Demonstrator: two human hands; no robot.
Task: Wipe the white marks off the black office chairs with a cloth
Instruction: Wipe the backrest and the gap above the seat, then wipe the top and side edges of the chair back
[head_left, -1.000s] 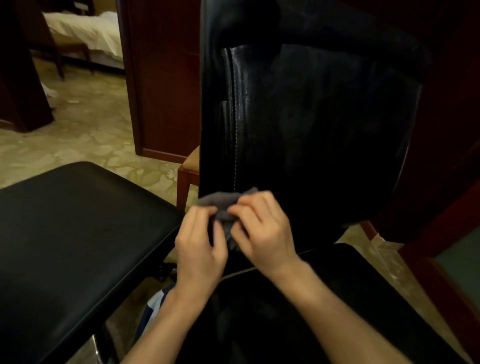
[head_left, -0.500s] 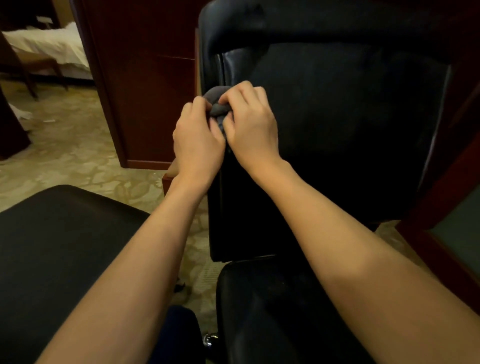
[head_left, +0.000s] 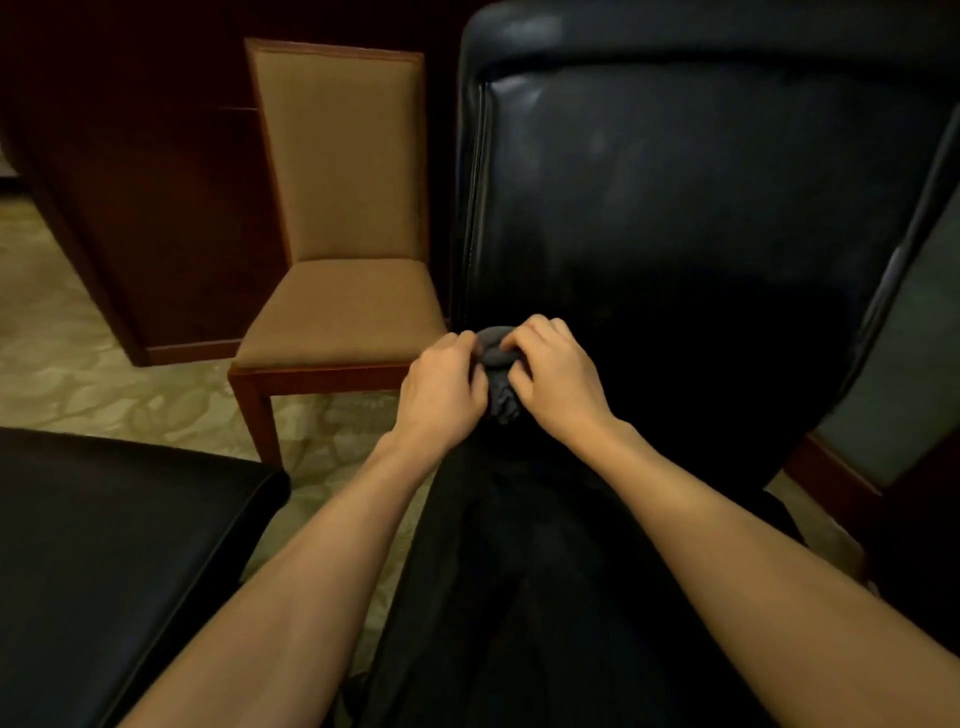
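Observation:
A black leather office chair (head_left: 701, 197) stands right in front of me, its tall backrest filling the upper right of the head view. A dark grey cloth (head_left: 498, 379) is bunched against the lower left part of that backrest, by the stitched seam. My left hand (head_left: 441, 389) grips the cloth from the left and my right hand (head_left: 558, 384) grips it from the right, fingers curled over it. A faint pale smudge shows higher up on the backrest. The chair's seat lies dark under my forearms.
A second black seat (head_left: 114, 561) fills the lower left corner. A tan upholstered wooden chair (head_left: 337, 218) stands just left of the office chair. Dark wooden furniture (head_left: 130, 182) sits behind it, patterned carpet (head_left: 78, 374) lies between, and a wood-framed panel (head_left: 904, 353) is at right.
Both hands, still holding the cloth, slid from the upper left of the backrest down to its lower left. My view swung right, bringing the tan chair into sight.

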